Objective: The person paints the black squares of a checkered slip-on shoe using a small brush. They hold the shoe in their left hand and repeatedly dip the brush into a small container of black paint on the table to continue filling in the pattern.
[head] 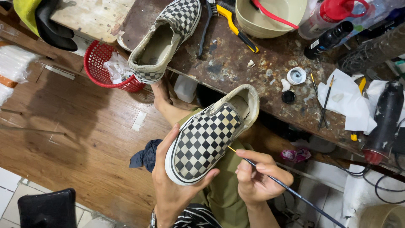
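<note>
My left hand [171, 188] cups a black-and-white checkered slip-on shoe [206, 137] from below, toe toward me, heel near the workbench edge. My right hand [257, 177] pinches a thin dark-handled paintbrush [295, 194]; its yellow tip touches the shoe's right side near the white sole edge. A second matching checkered shoe [166, 36] lies on the workbench [232, 63], its heel hanging over the near edge.
On the stained bench: a beige bowl [270, 17], yellow-handled brush [234, 23], small white cap [296, 76], black bottle [329, 40], white tissue [350, 101] with thin brushes, black heat gun [384, 122]. A red basket [103, 67] sits below left; wood floor [76, 139].
</note>
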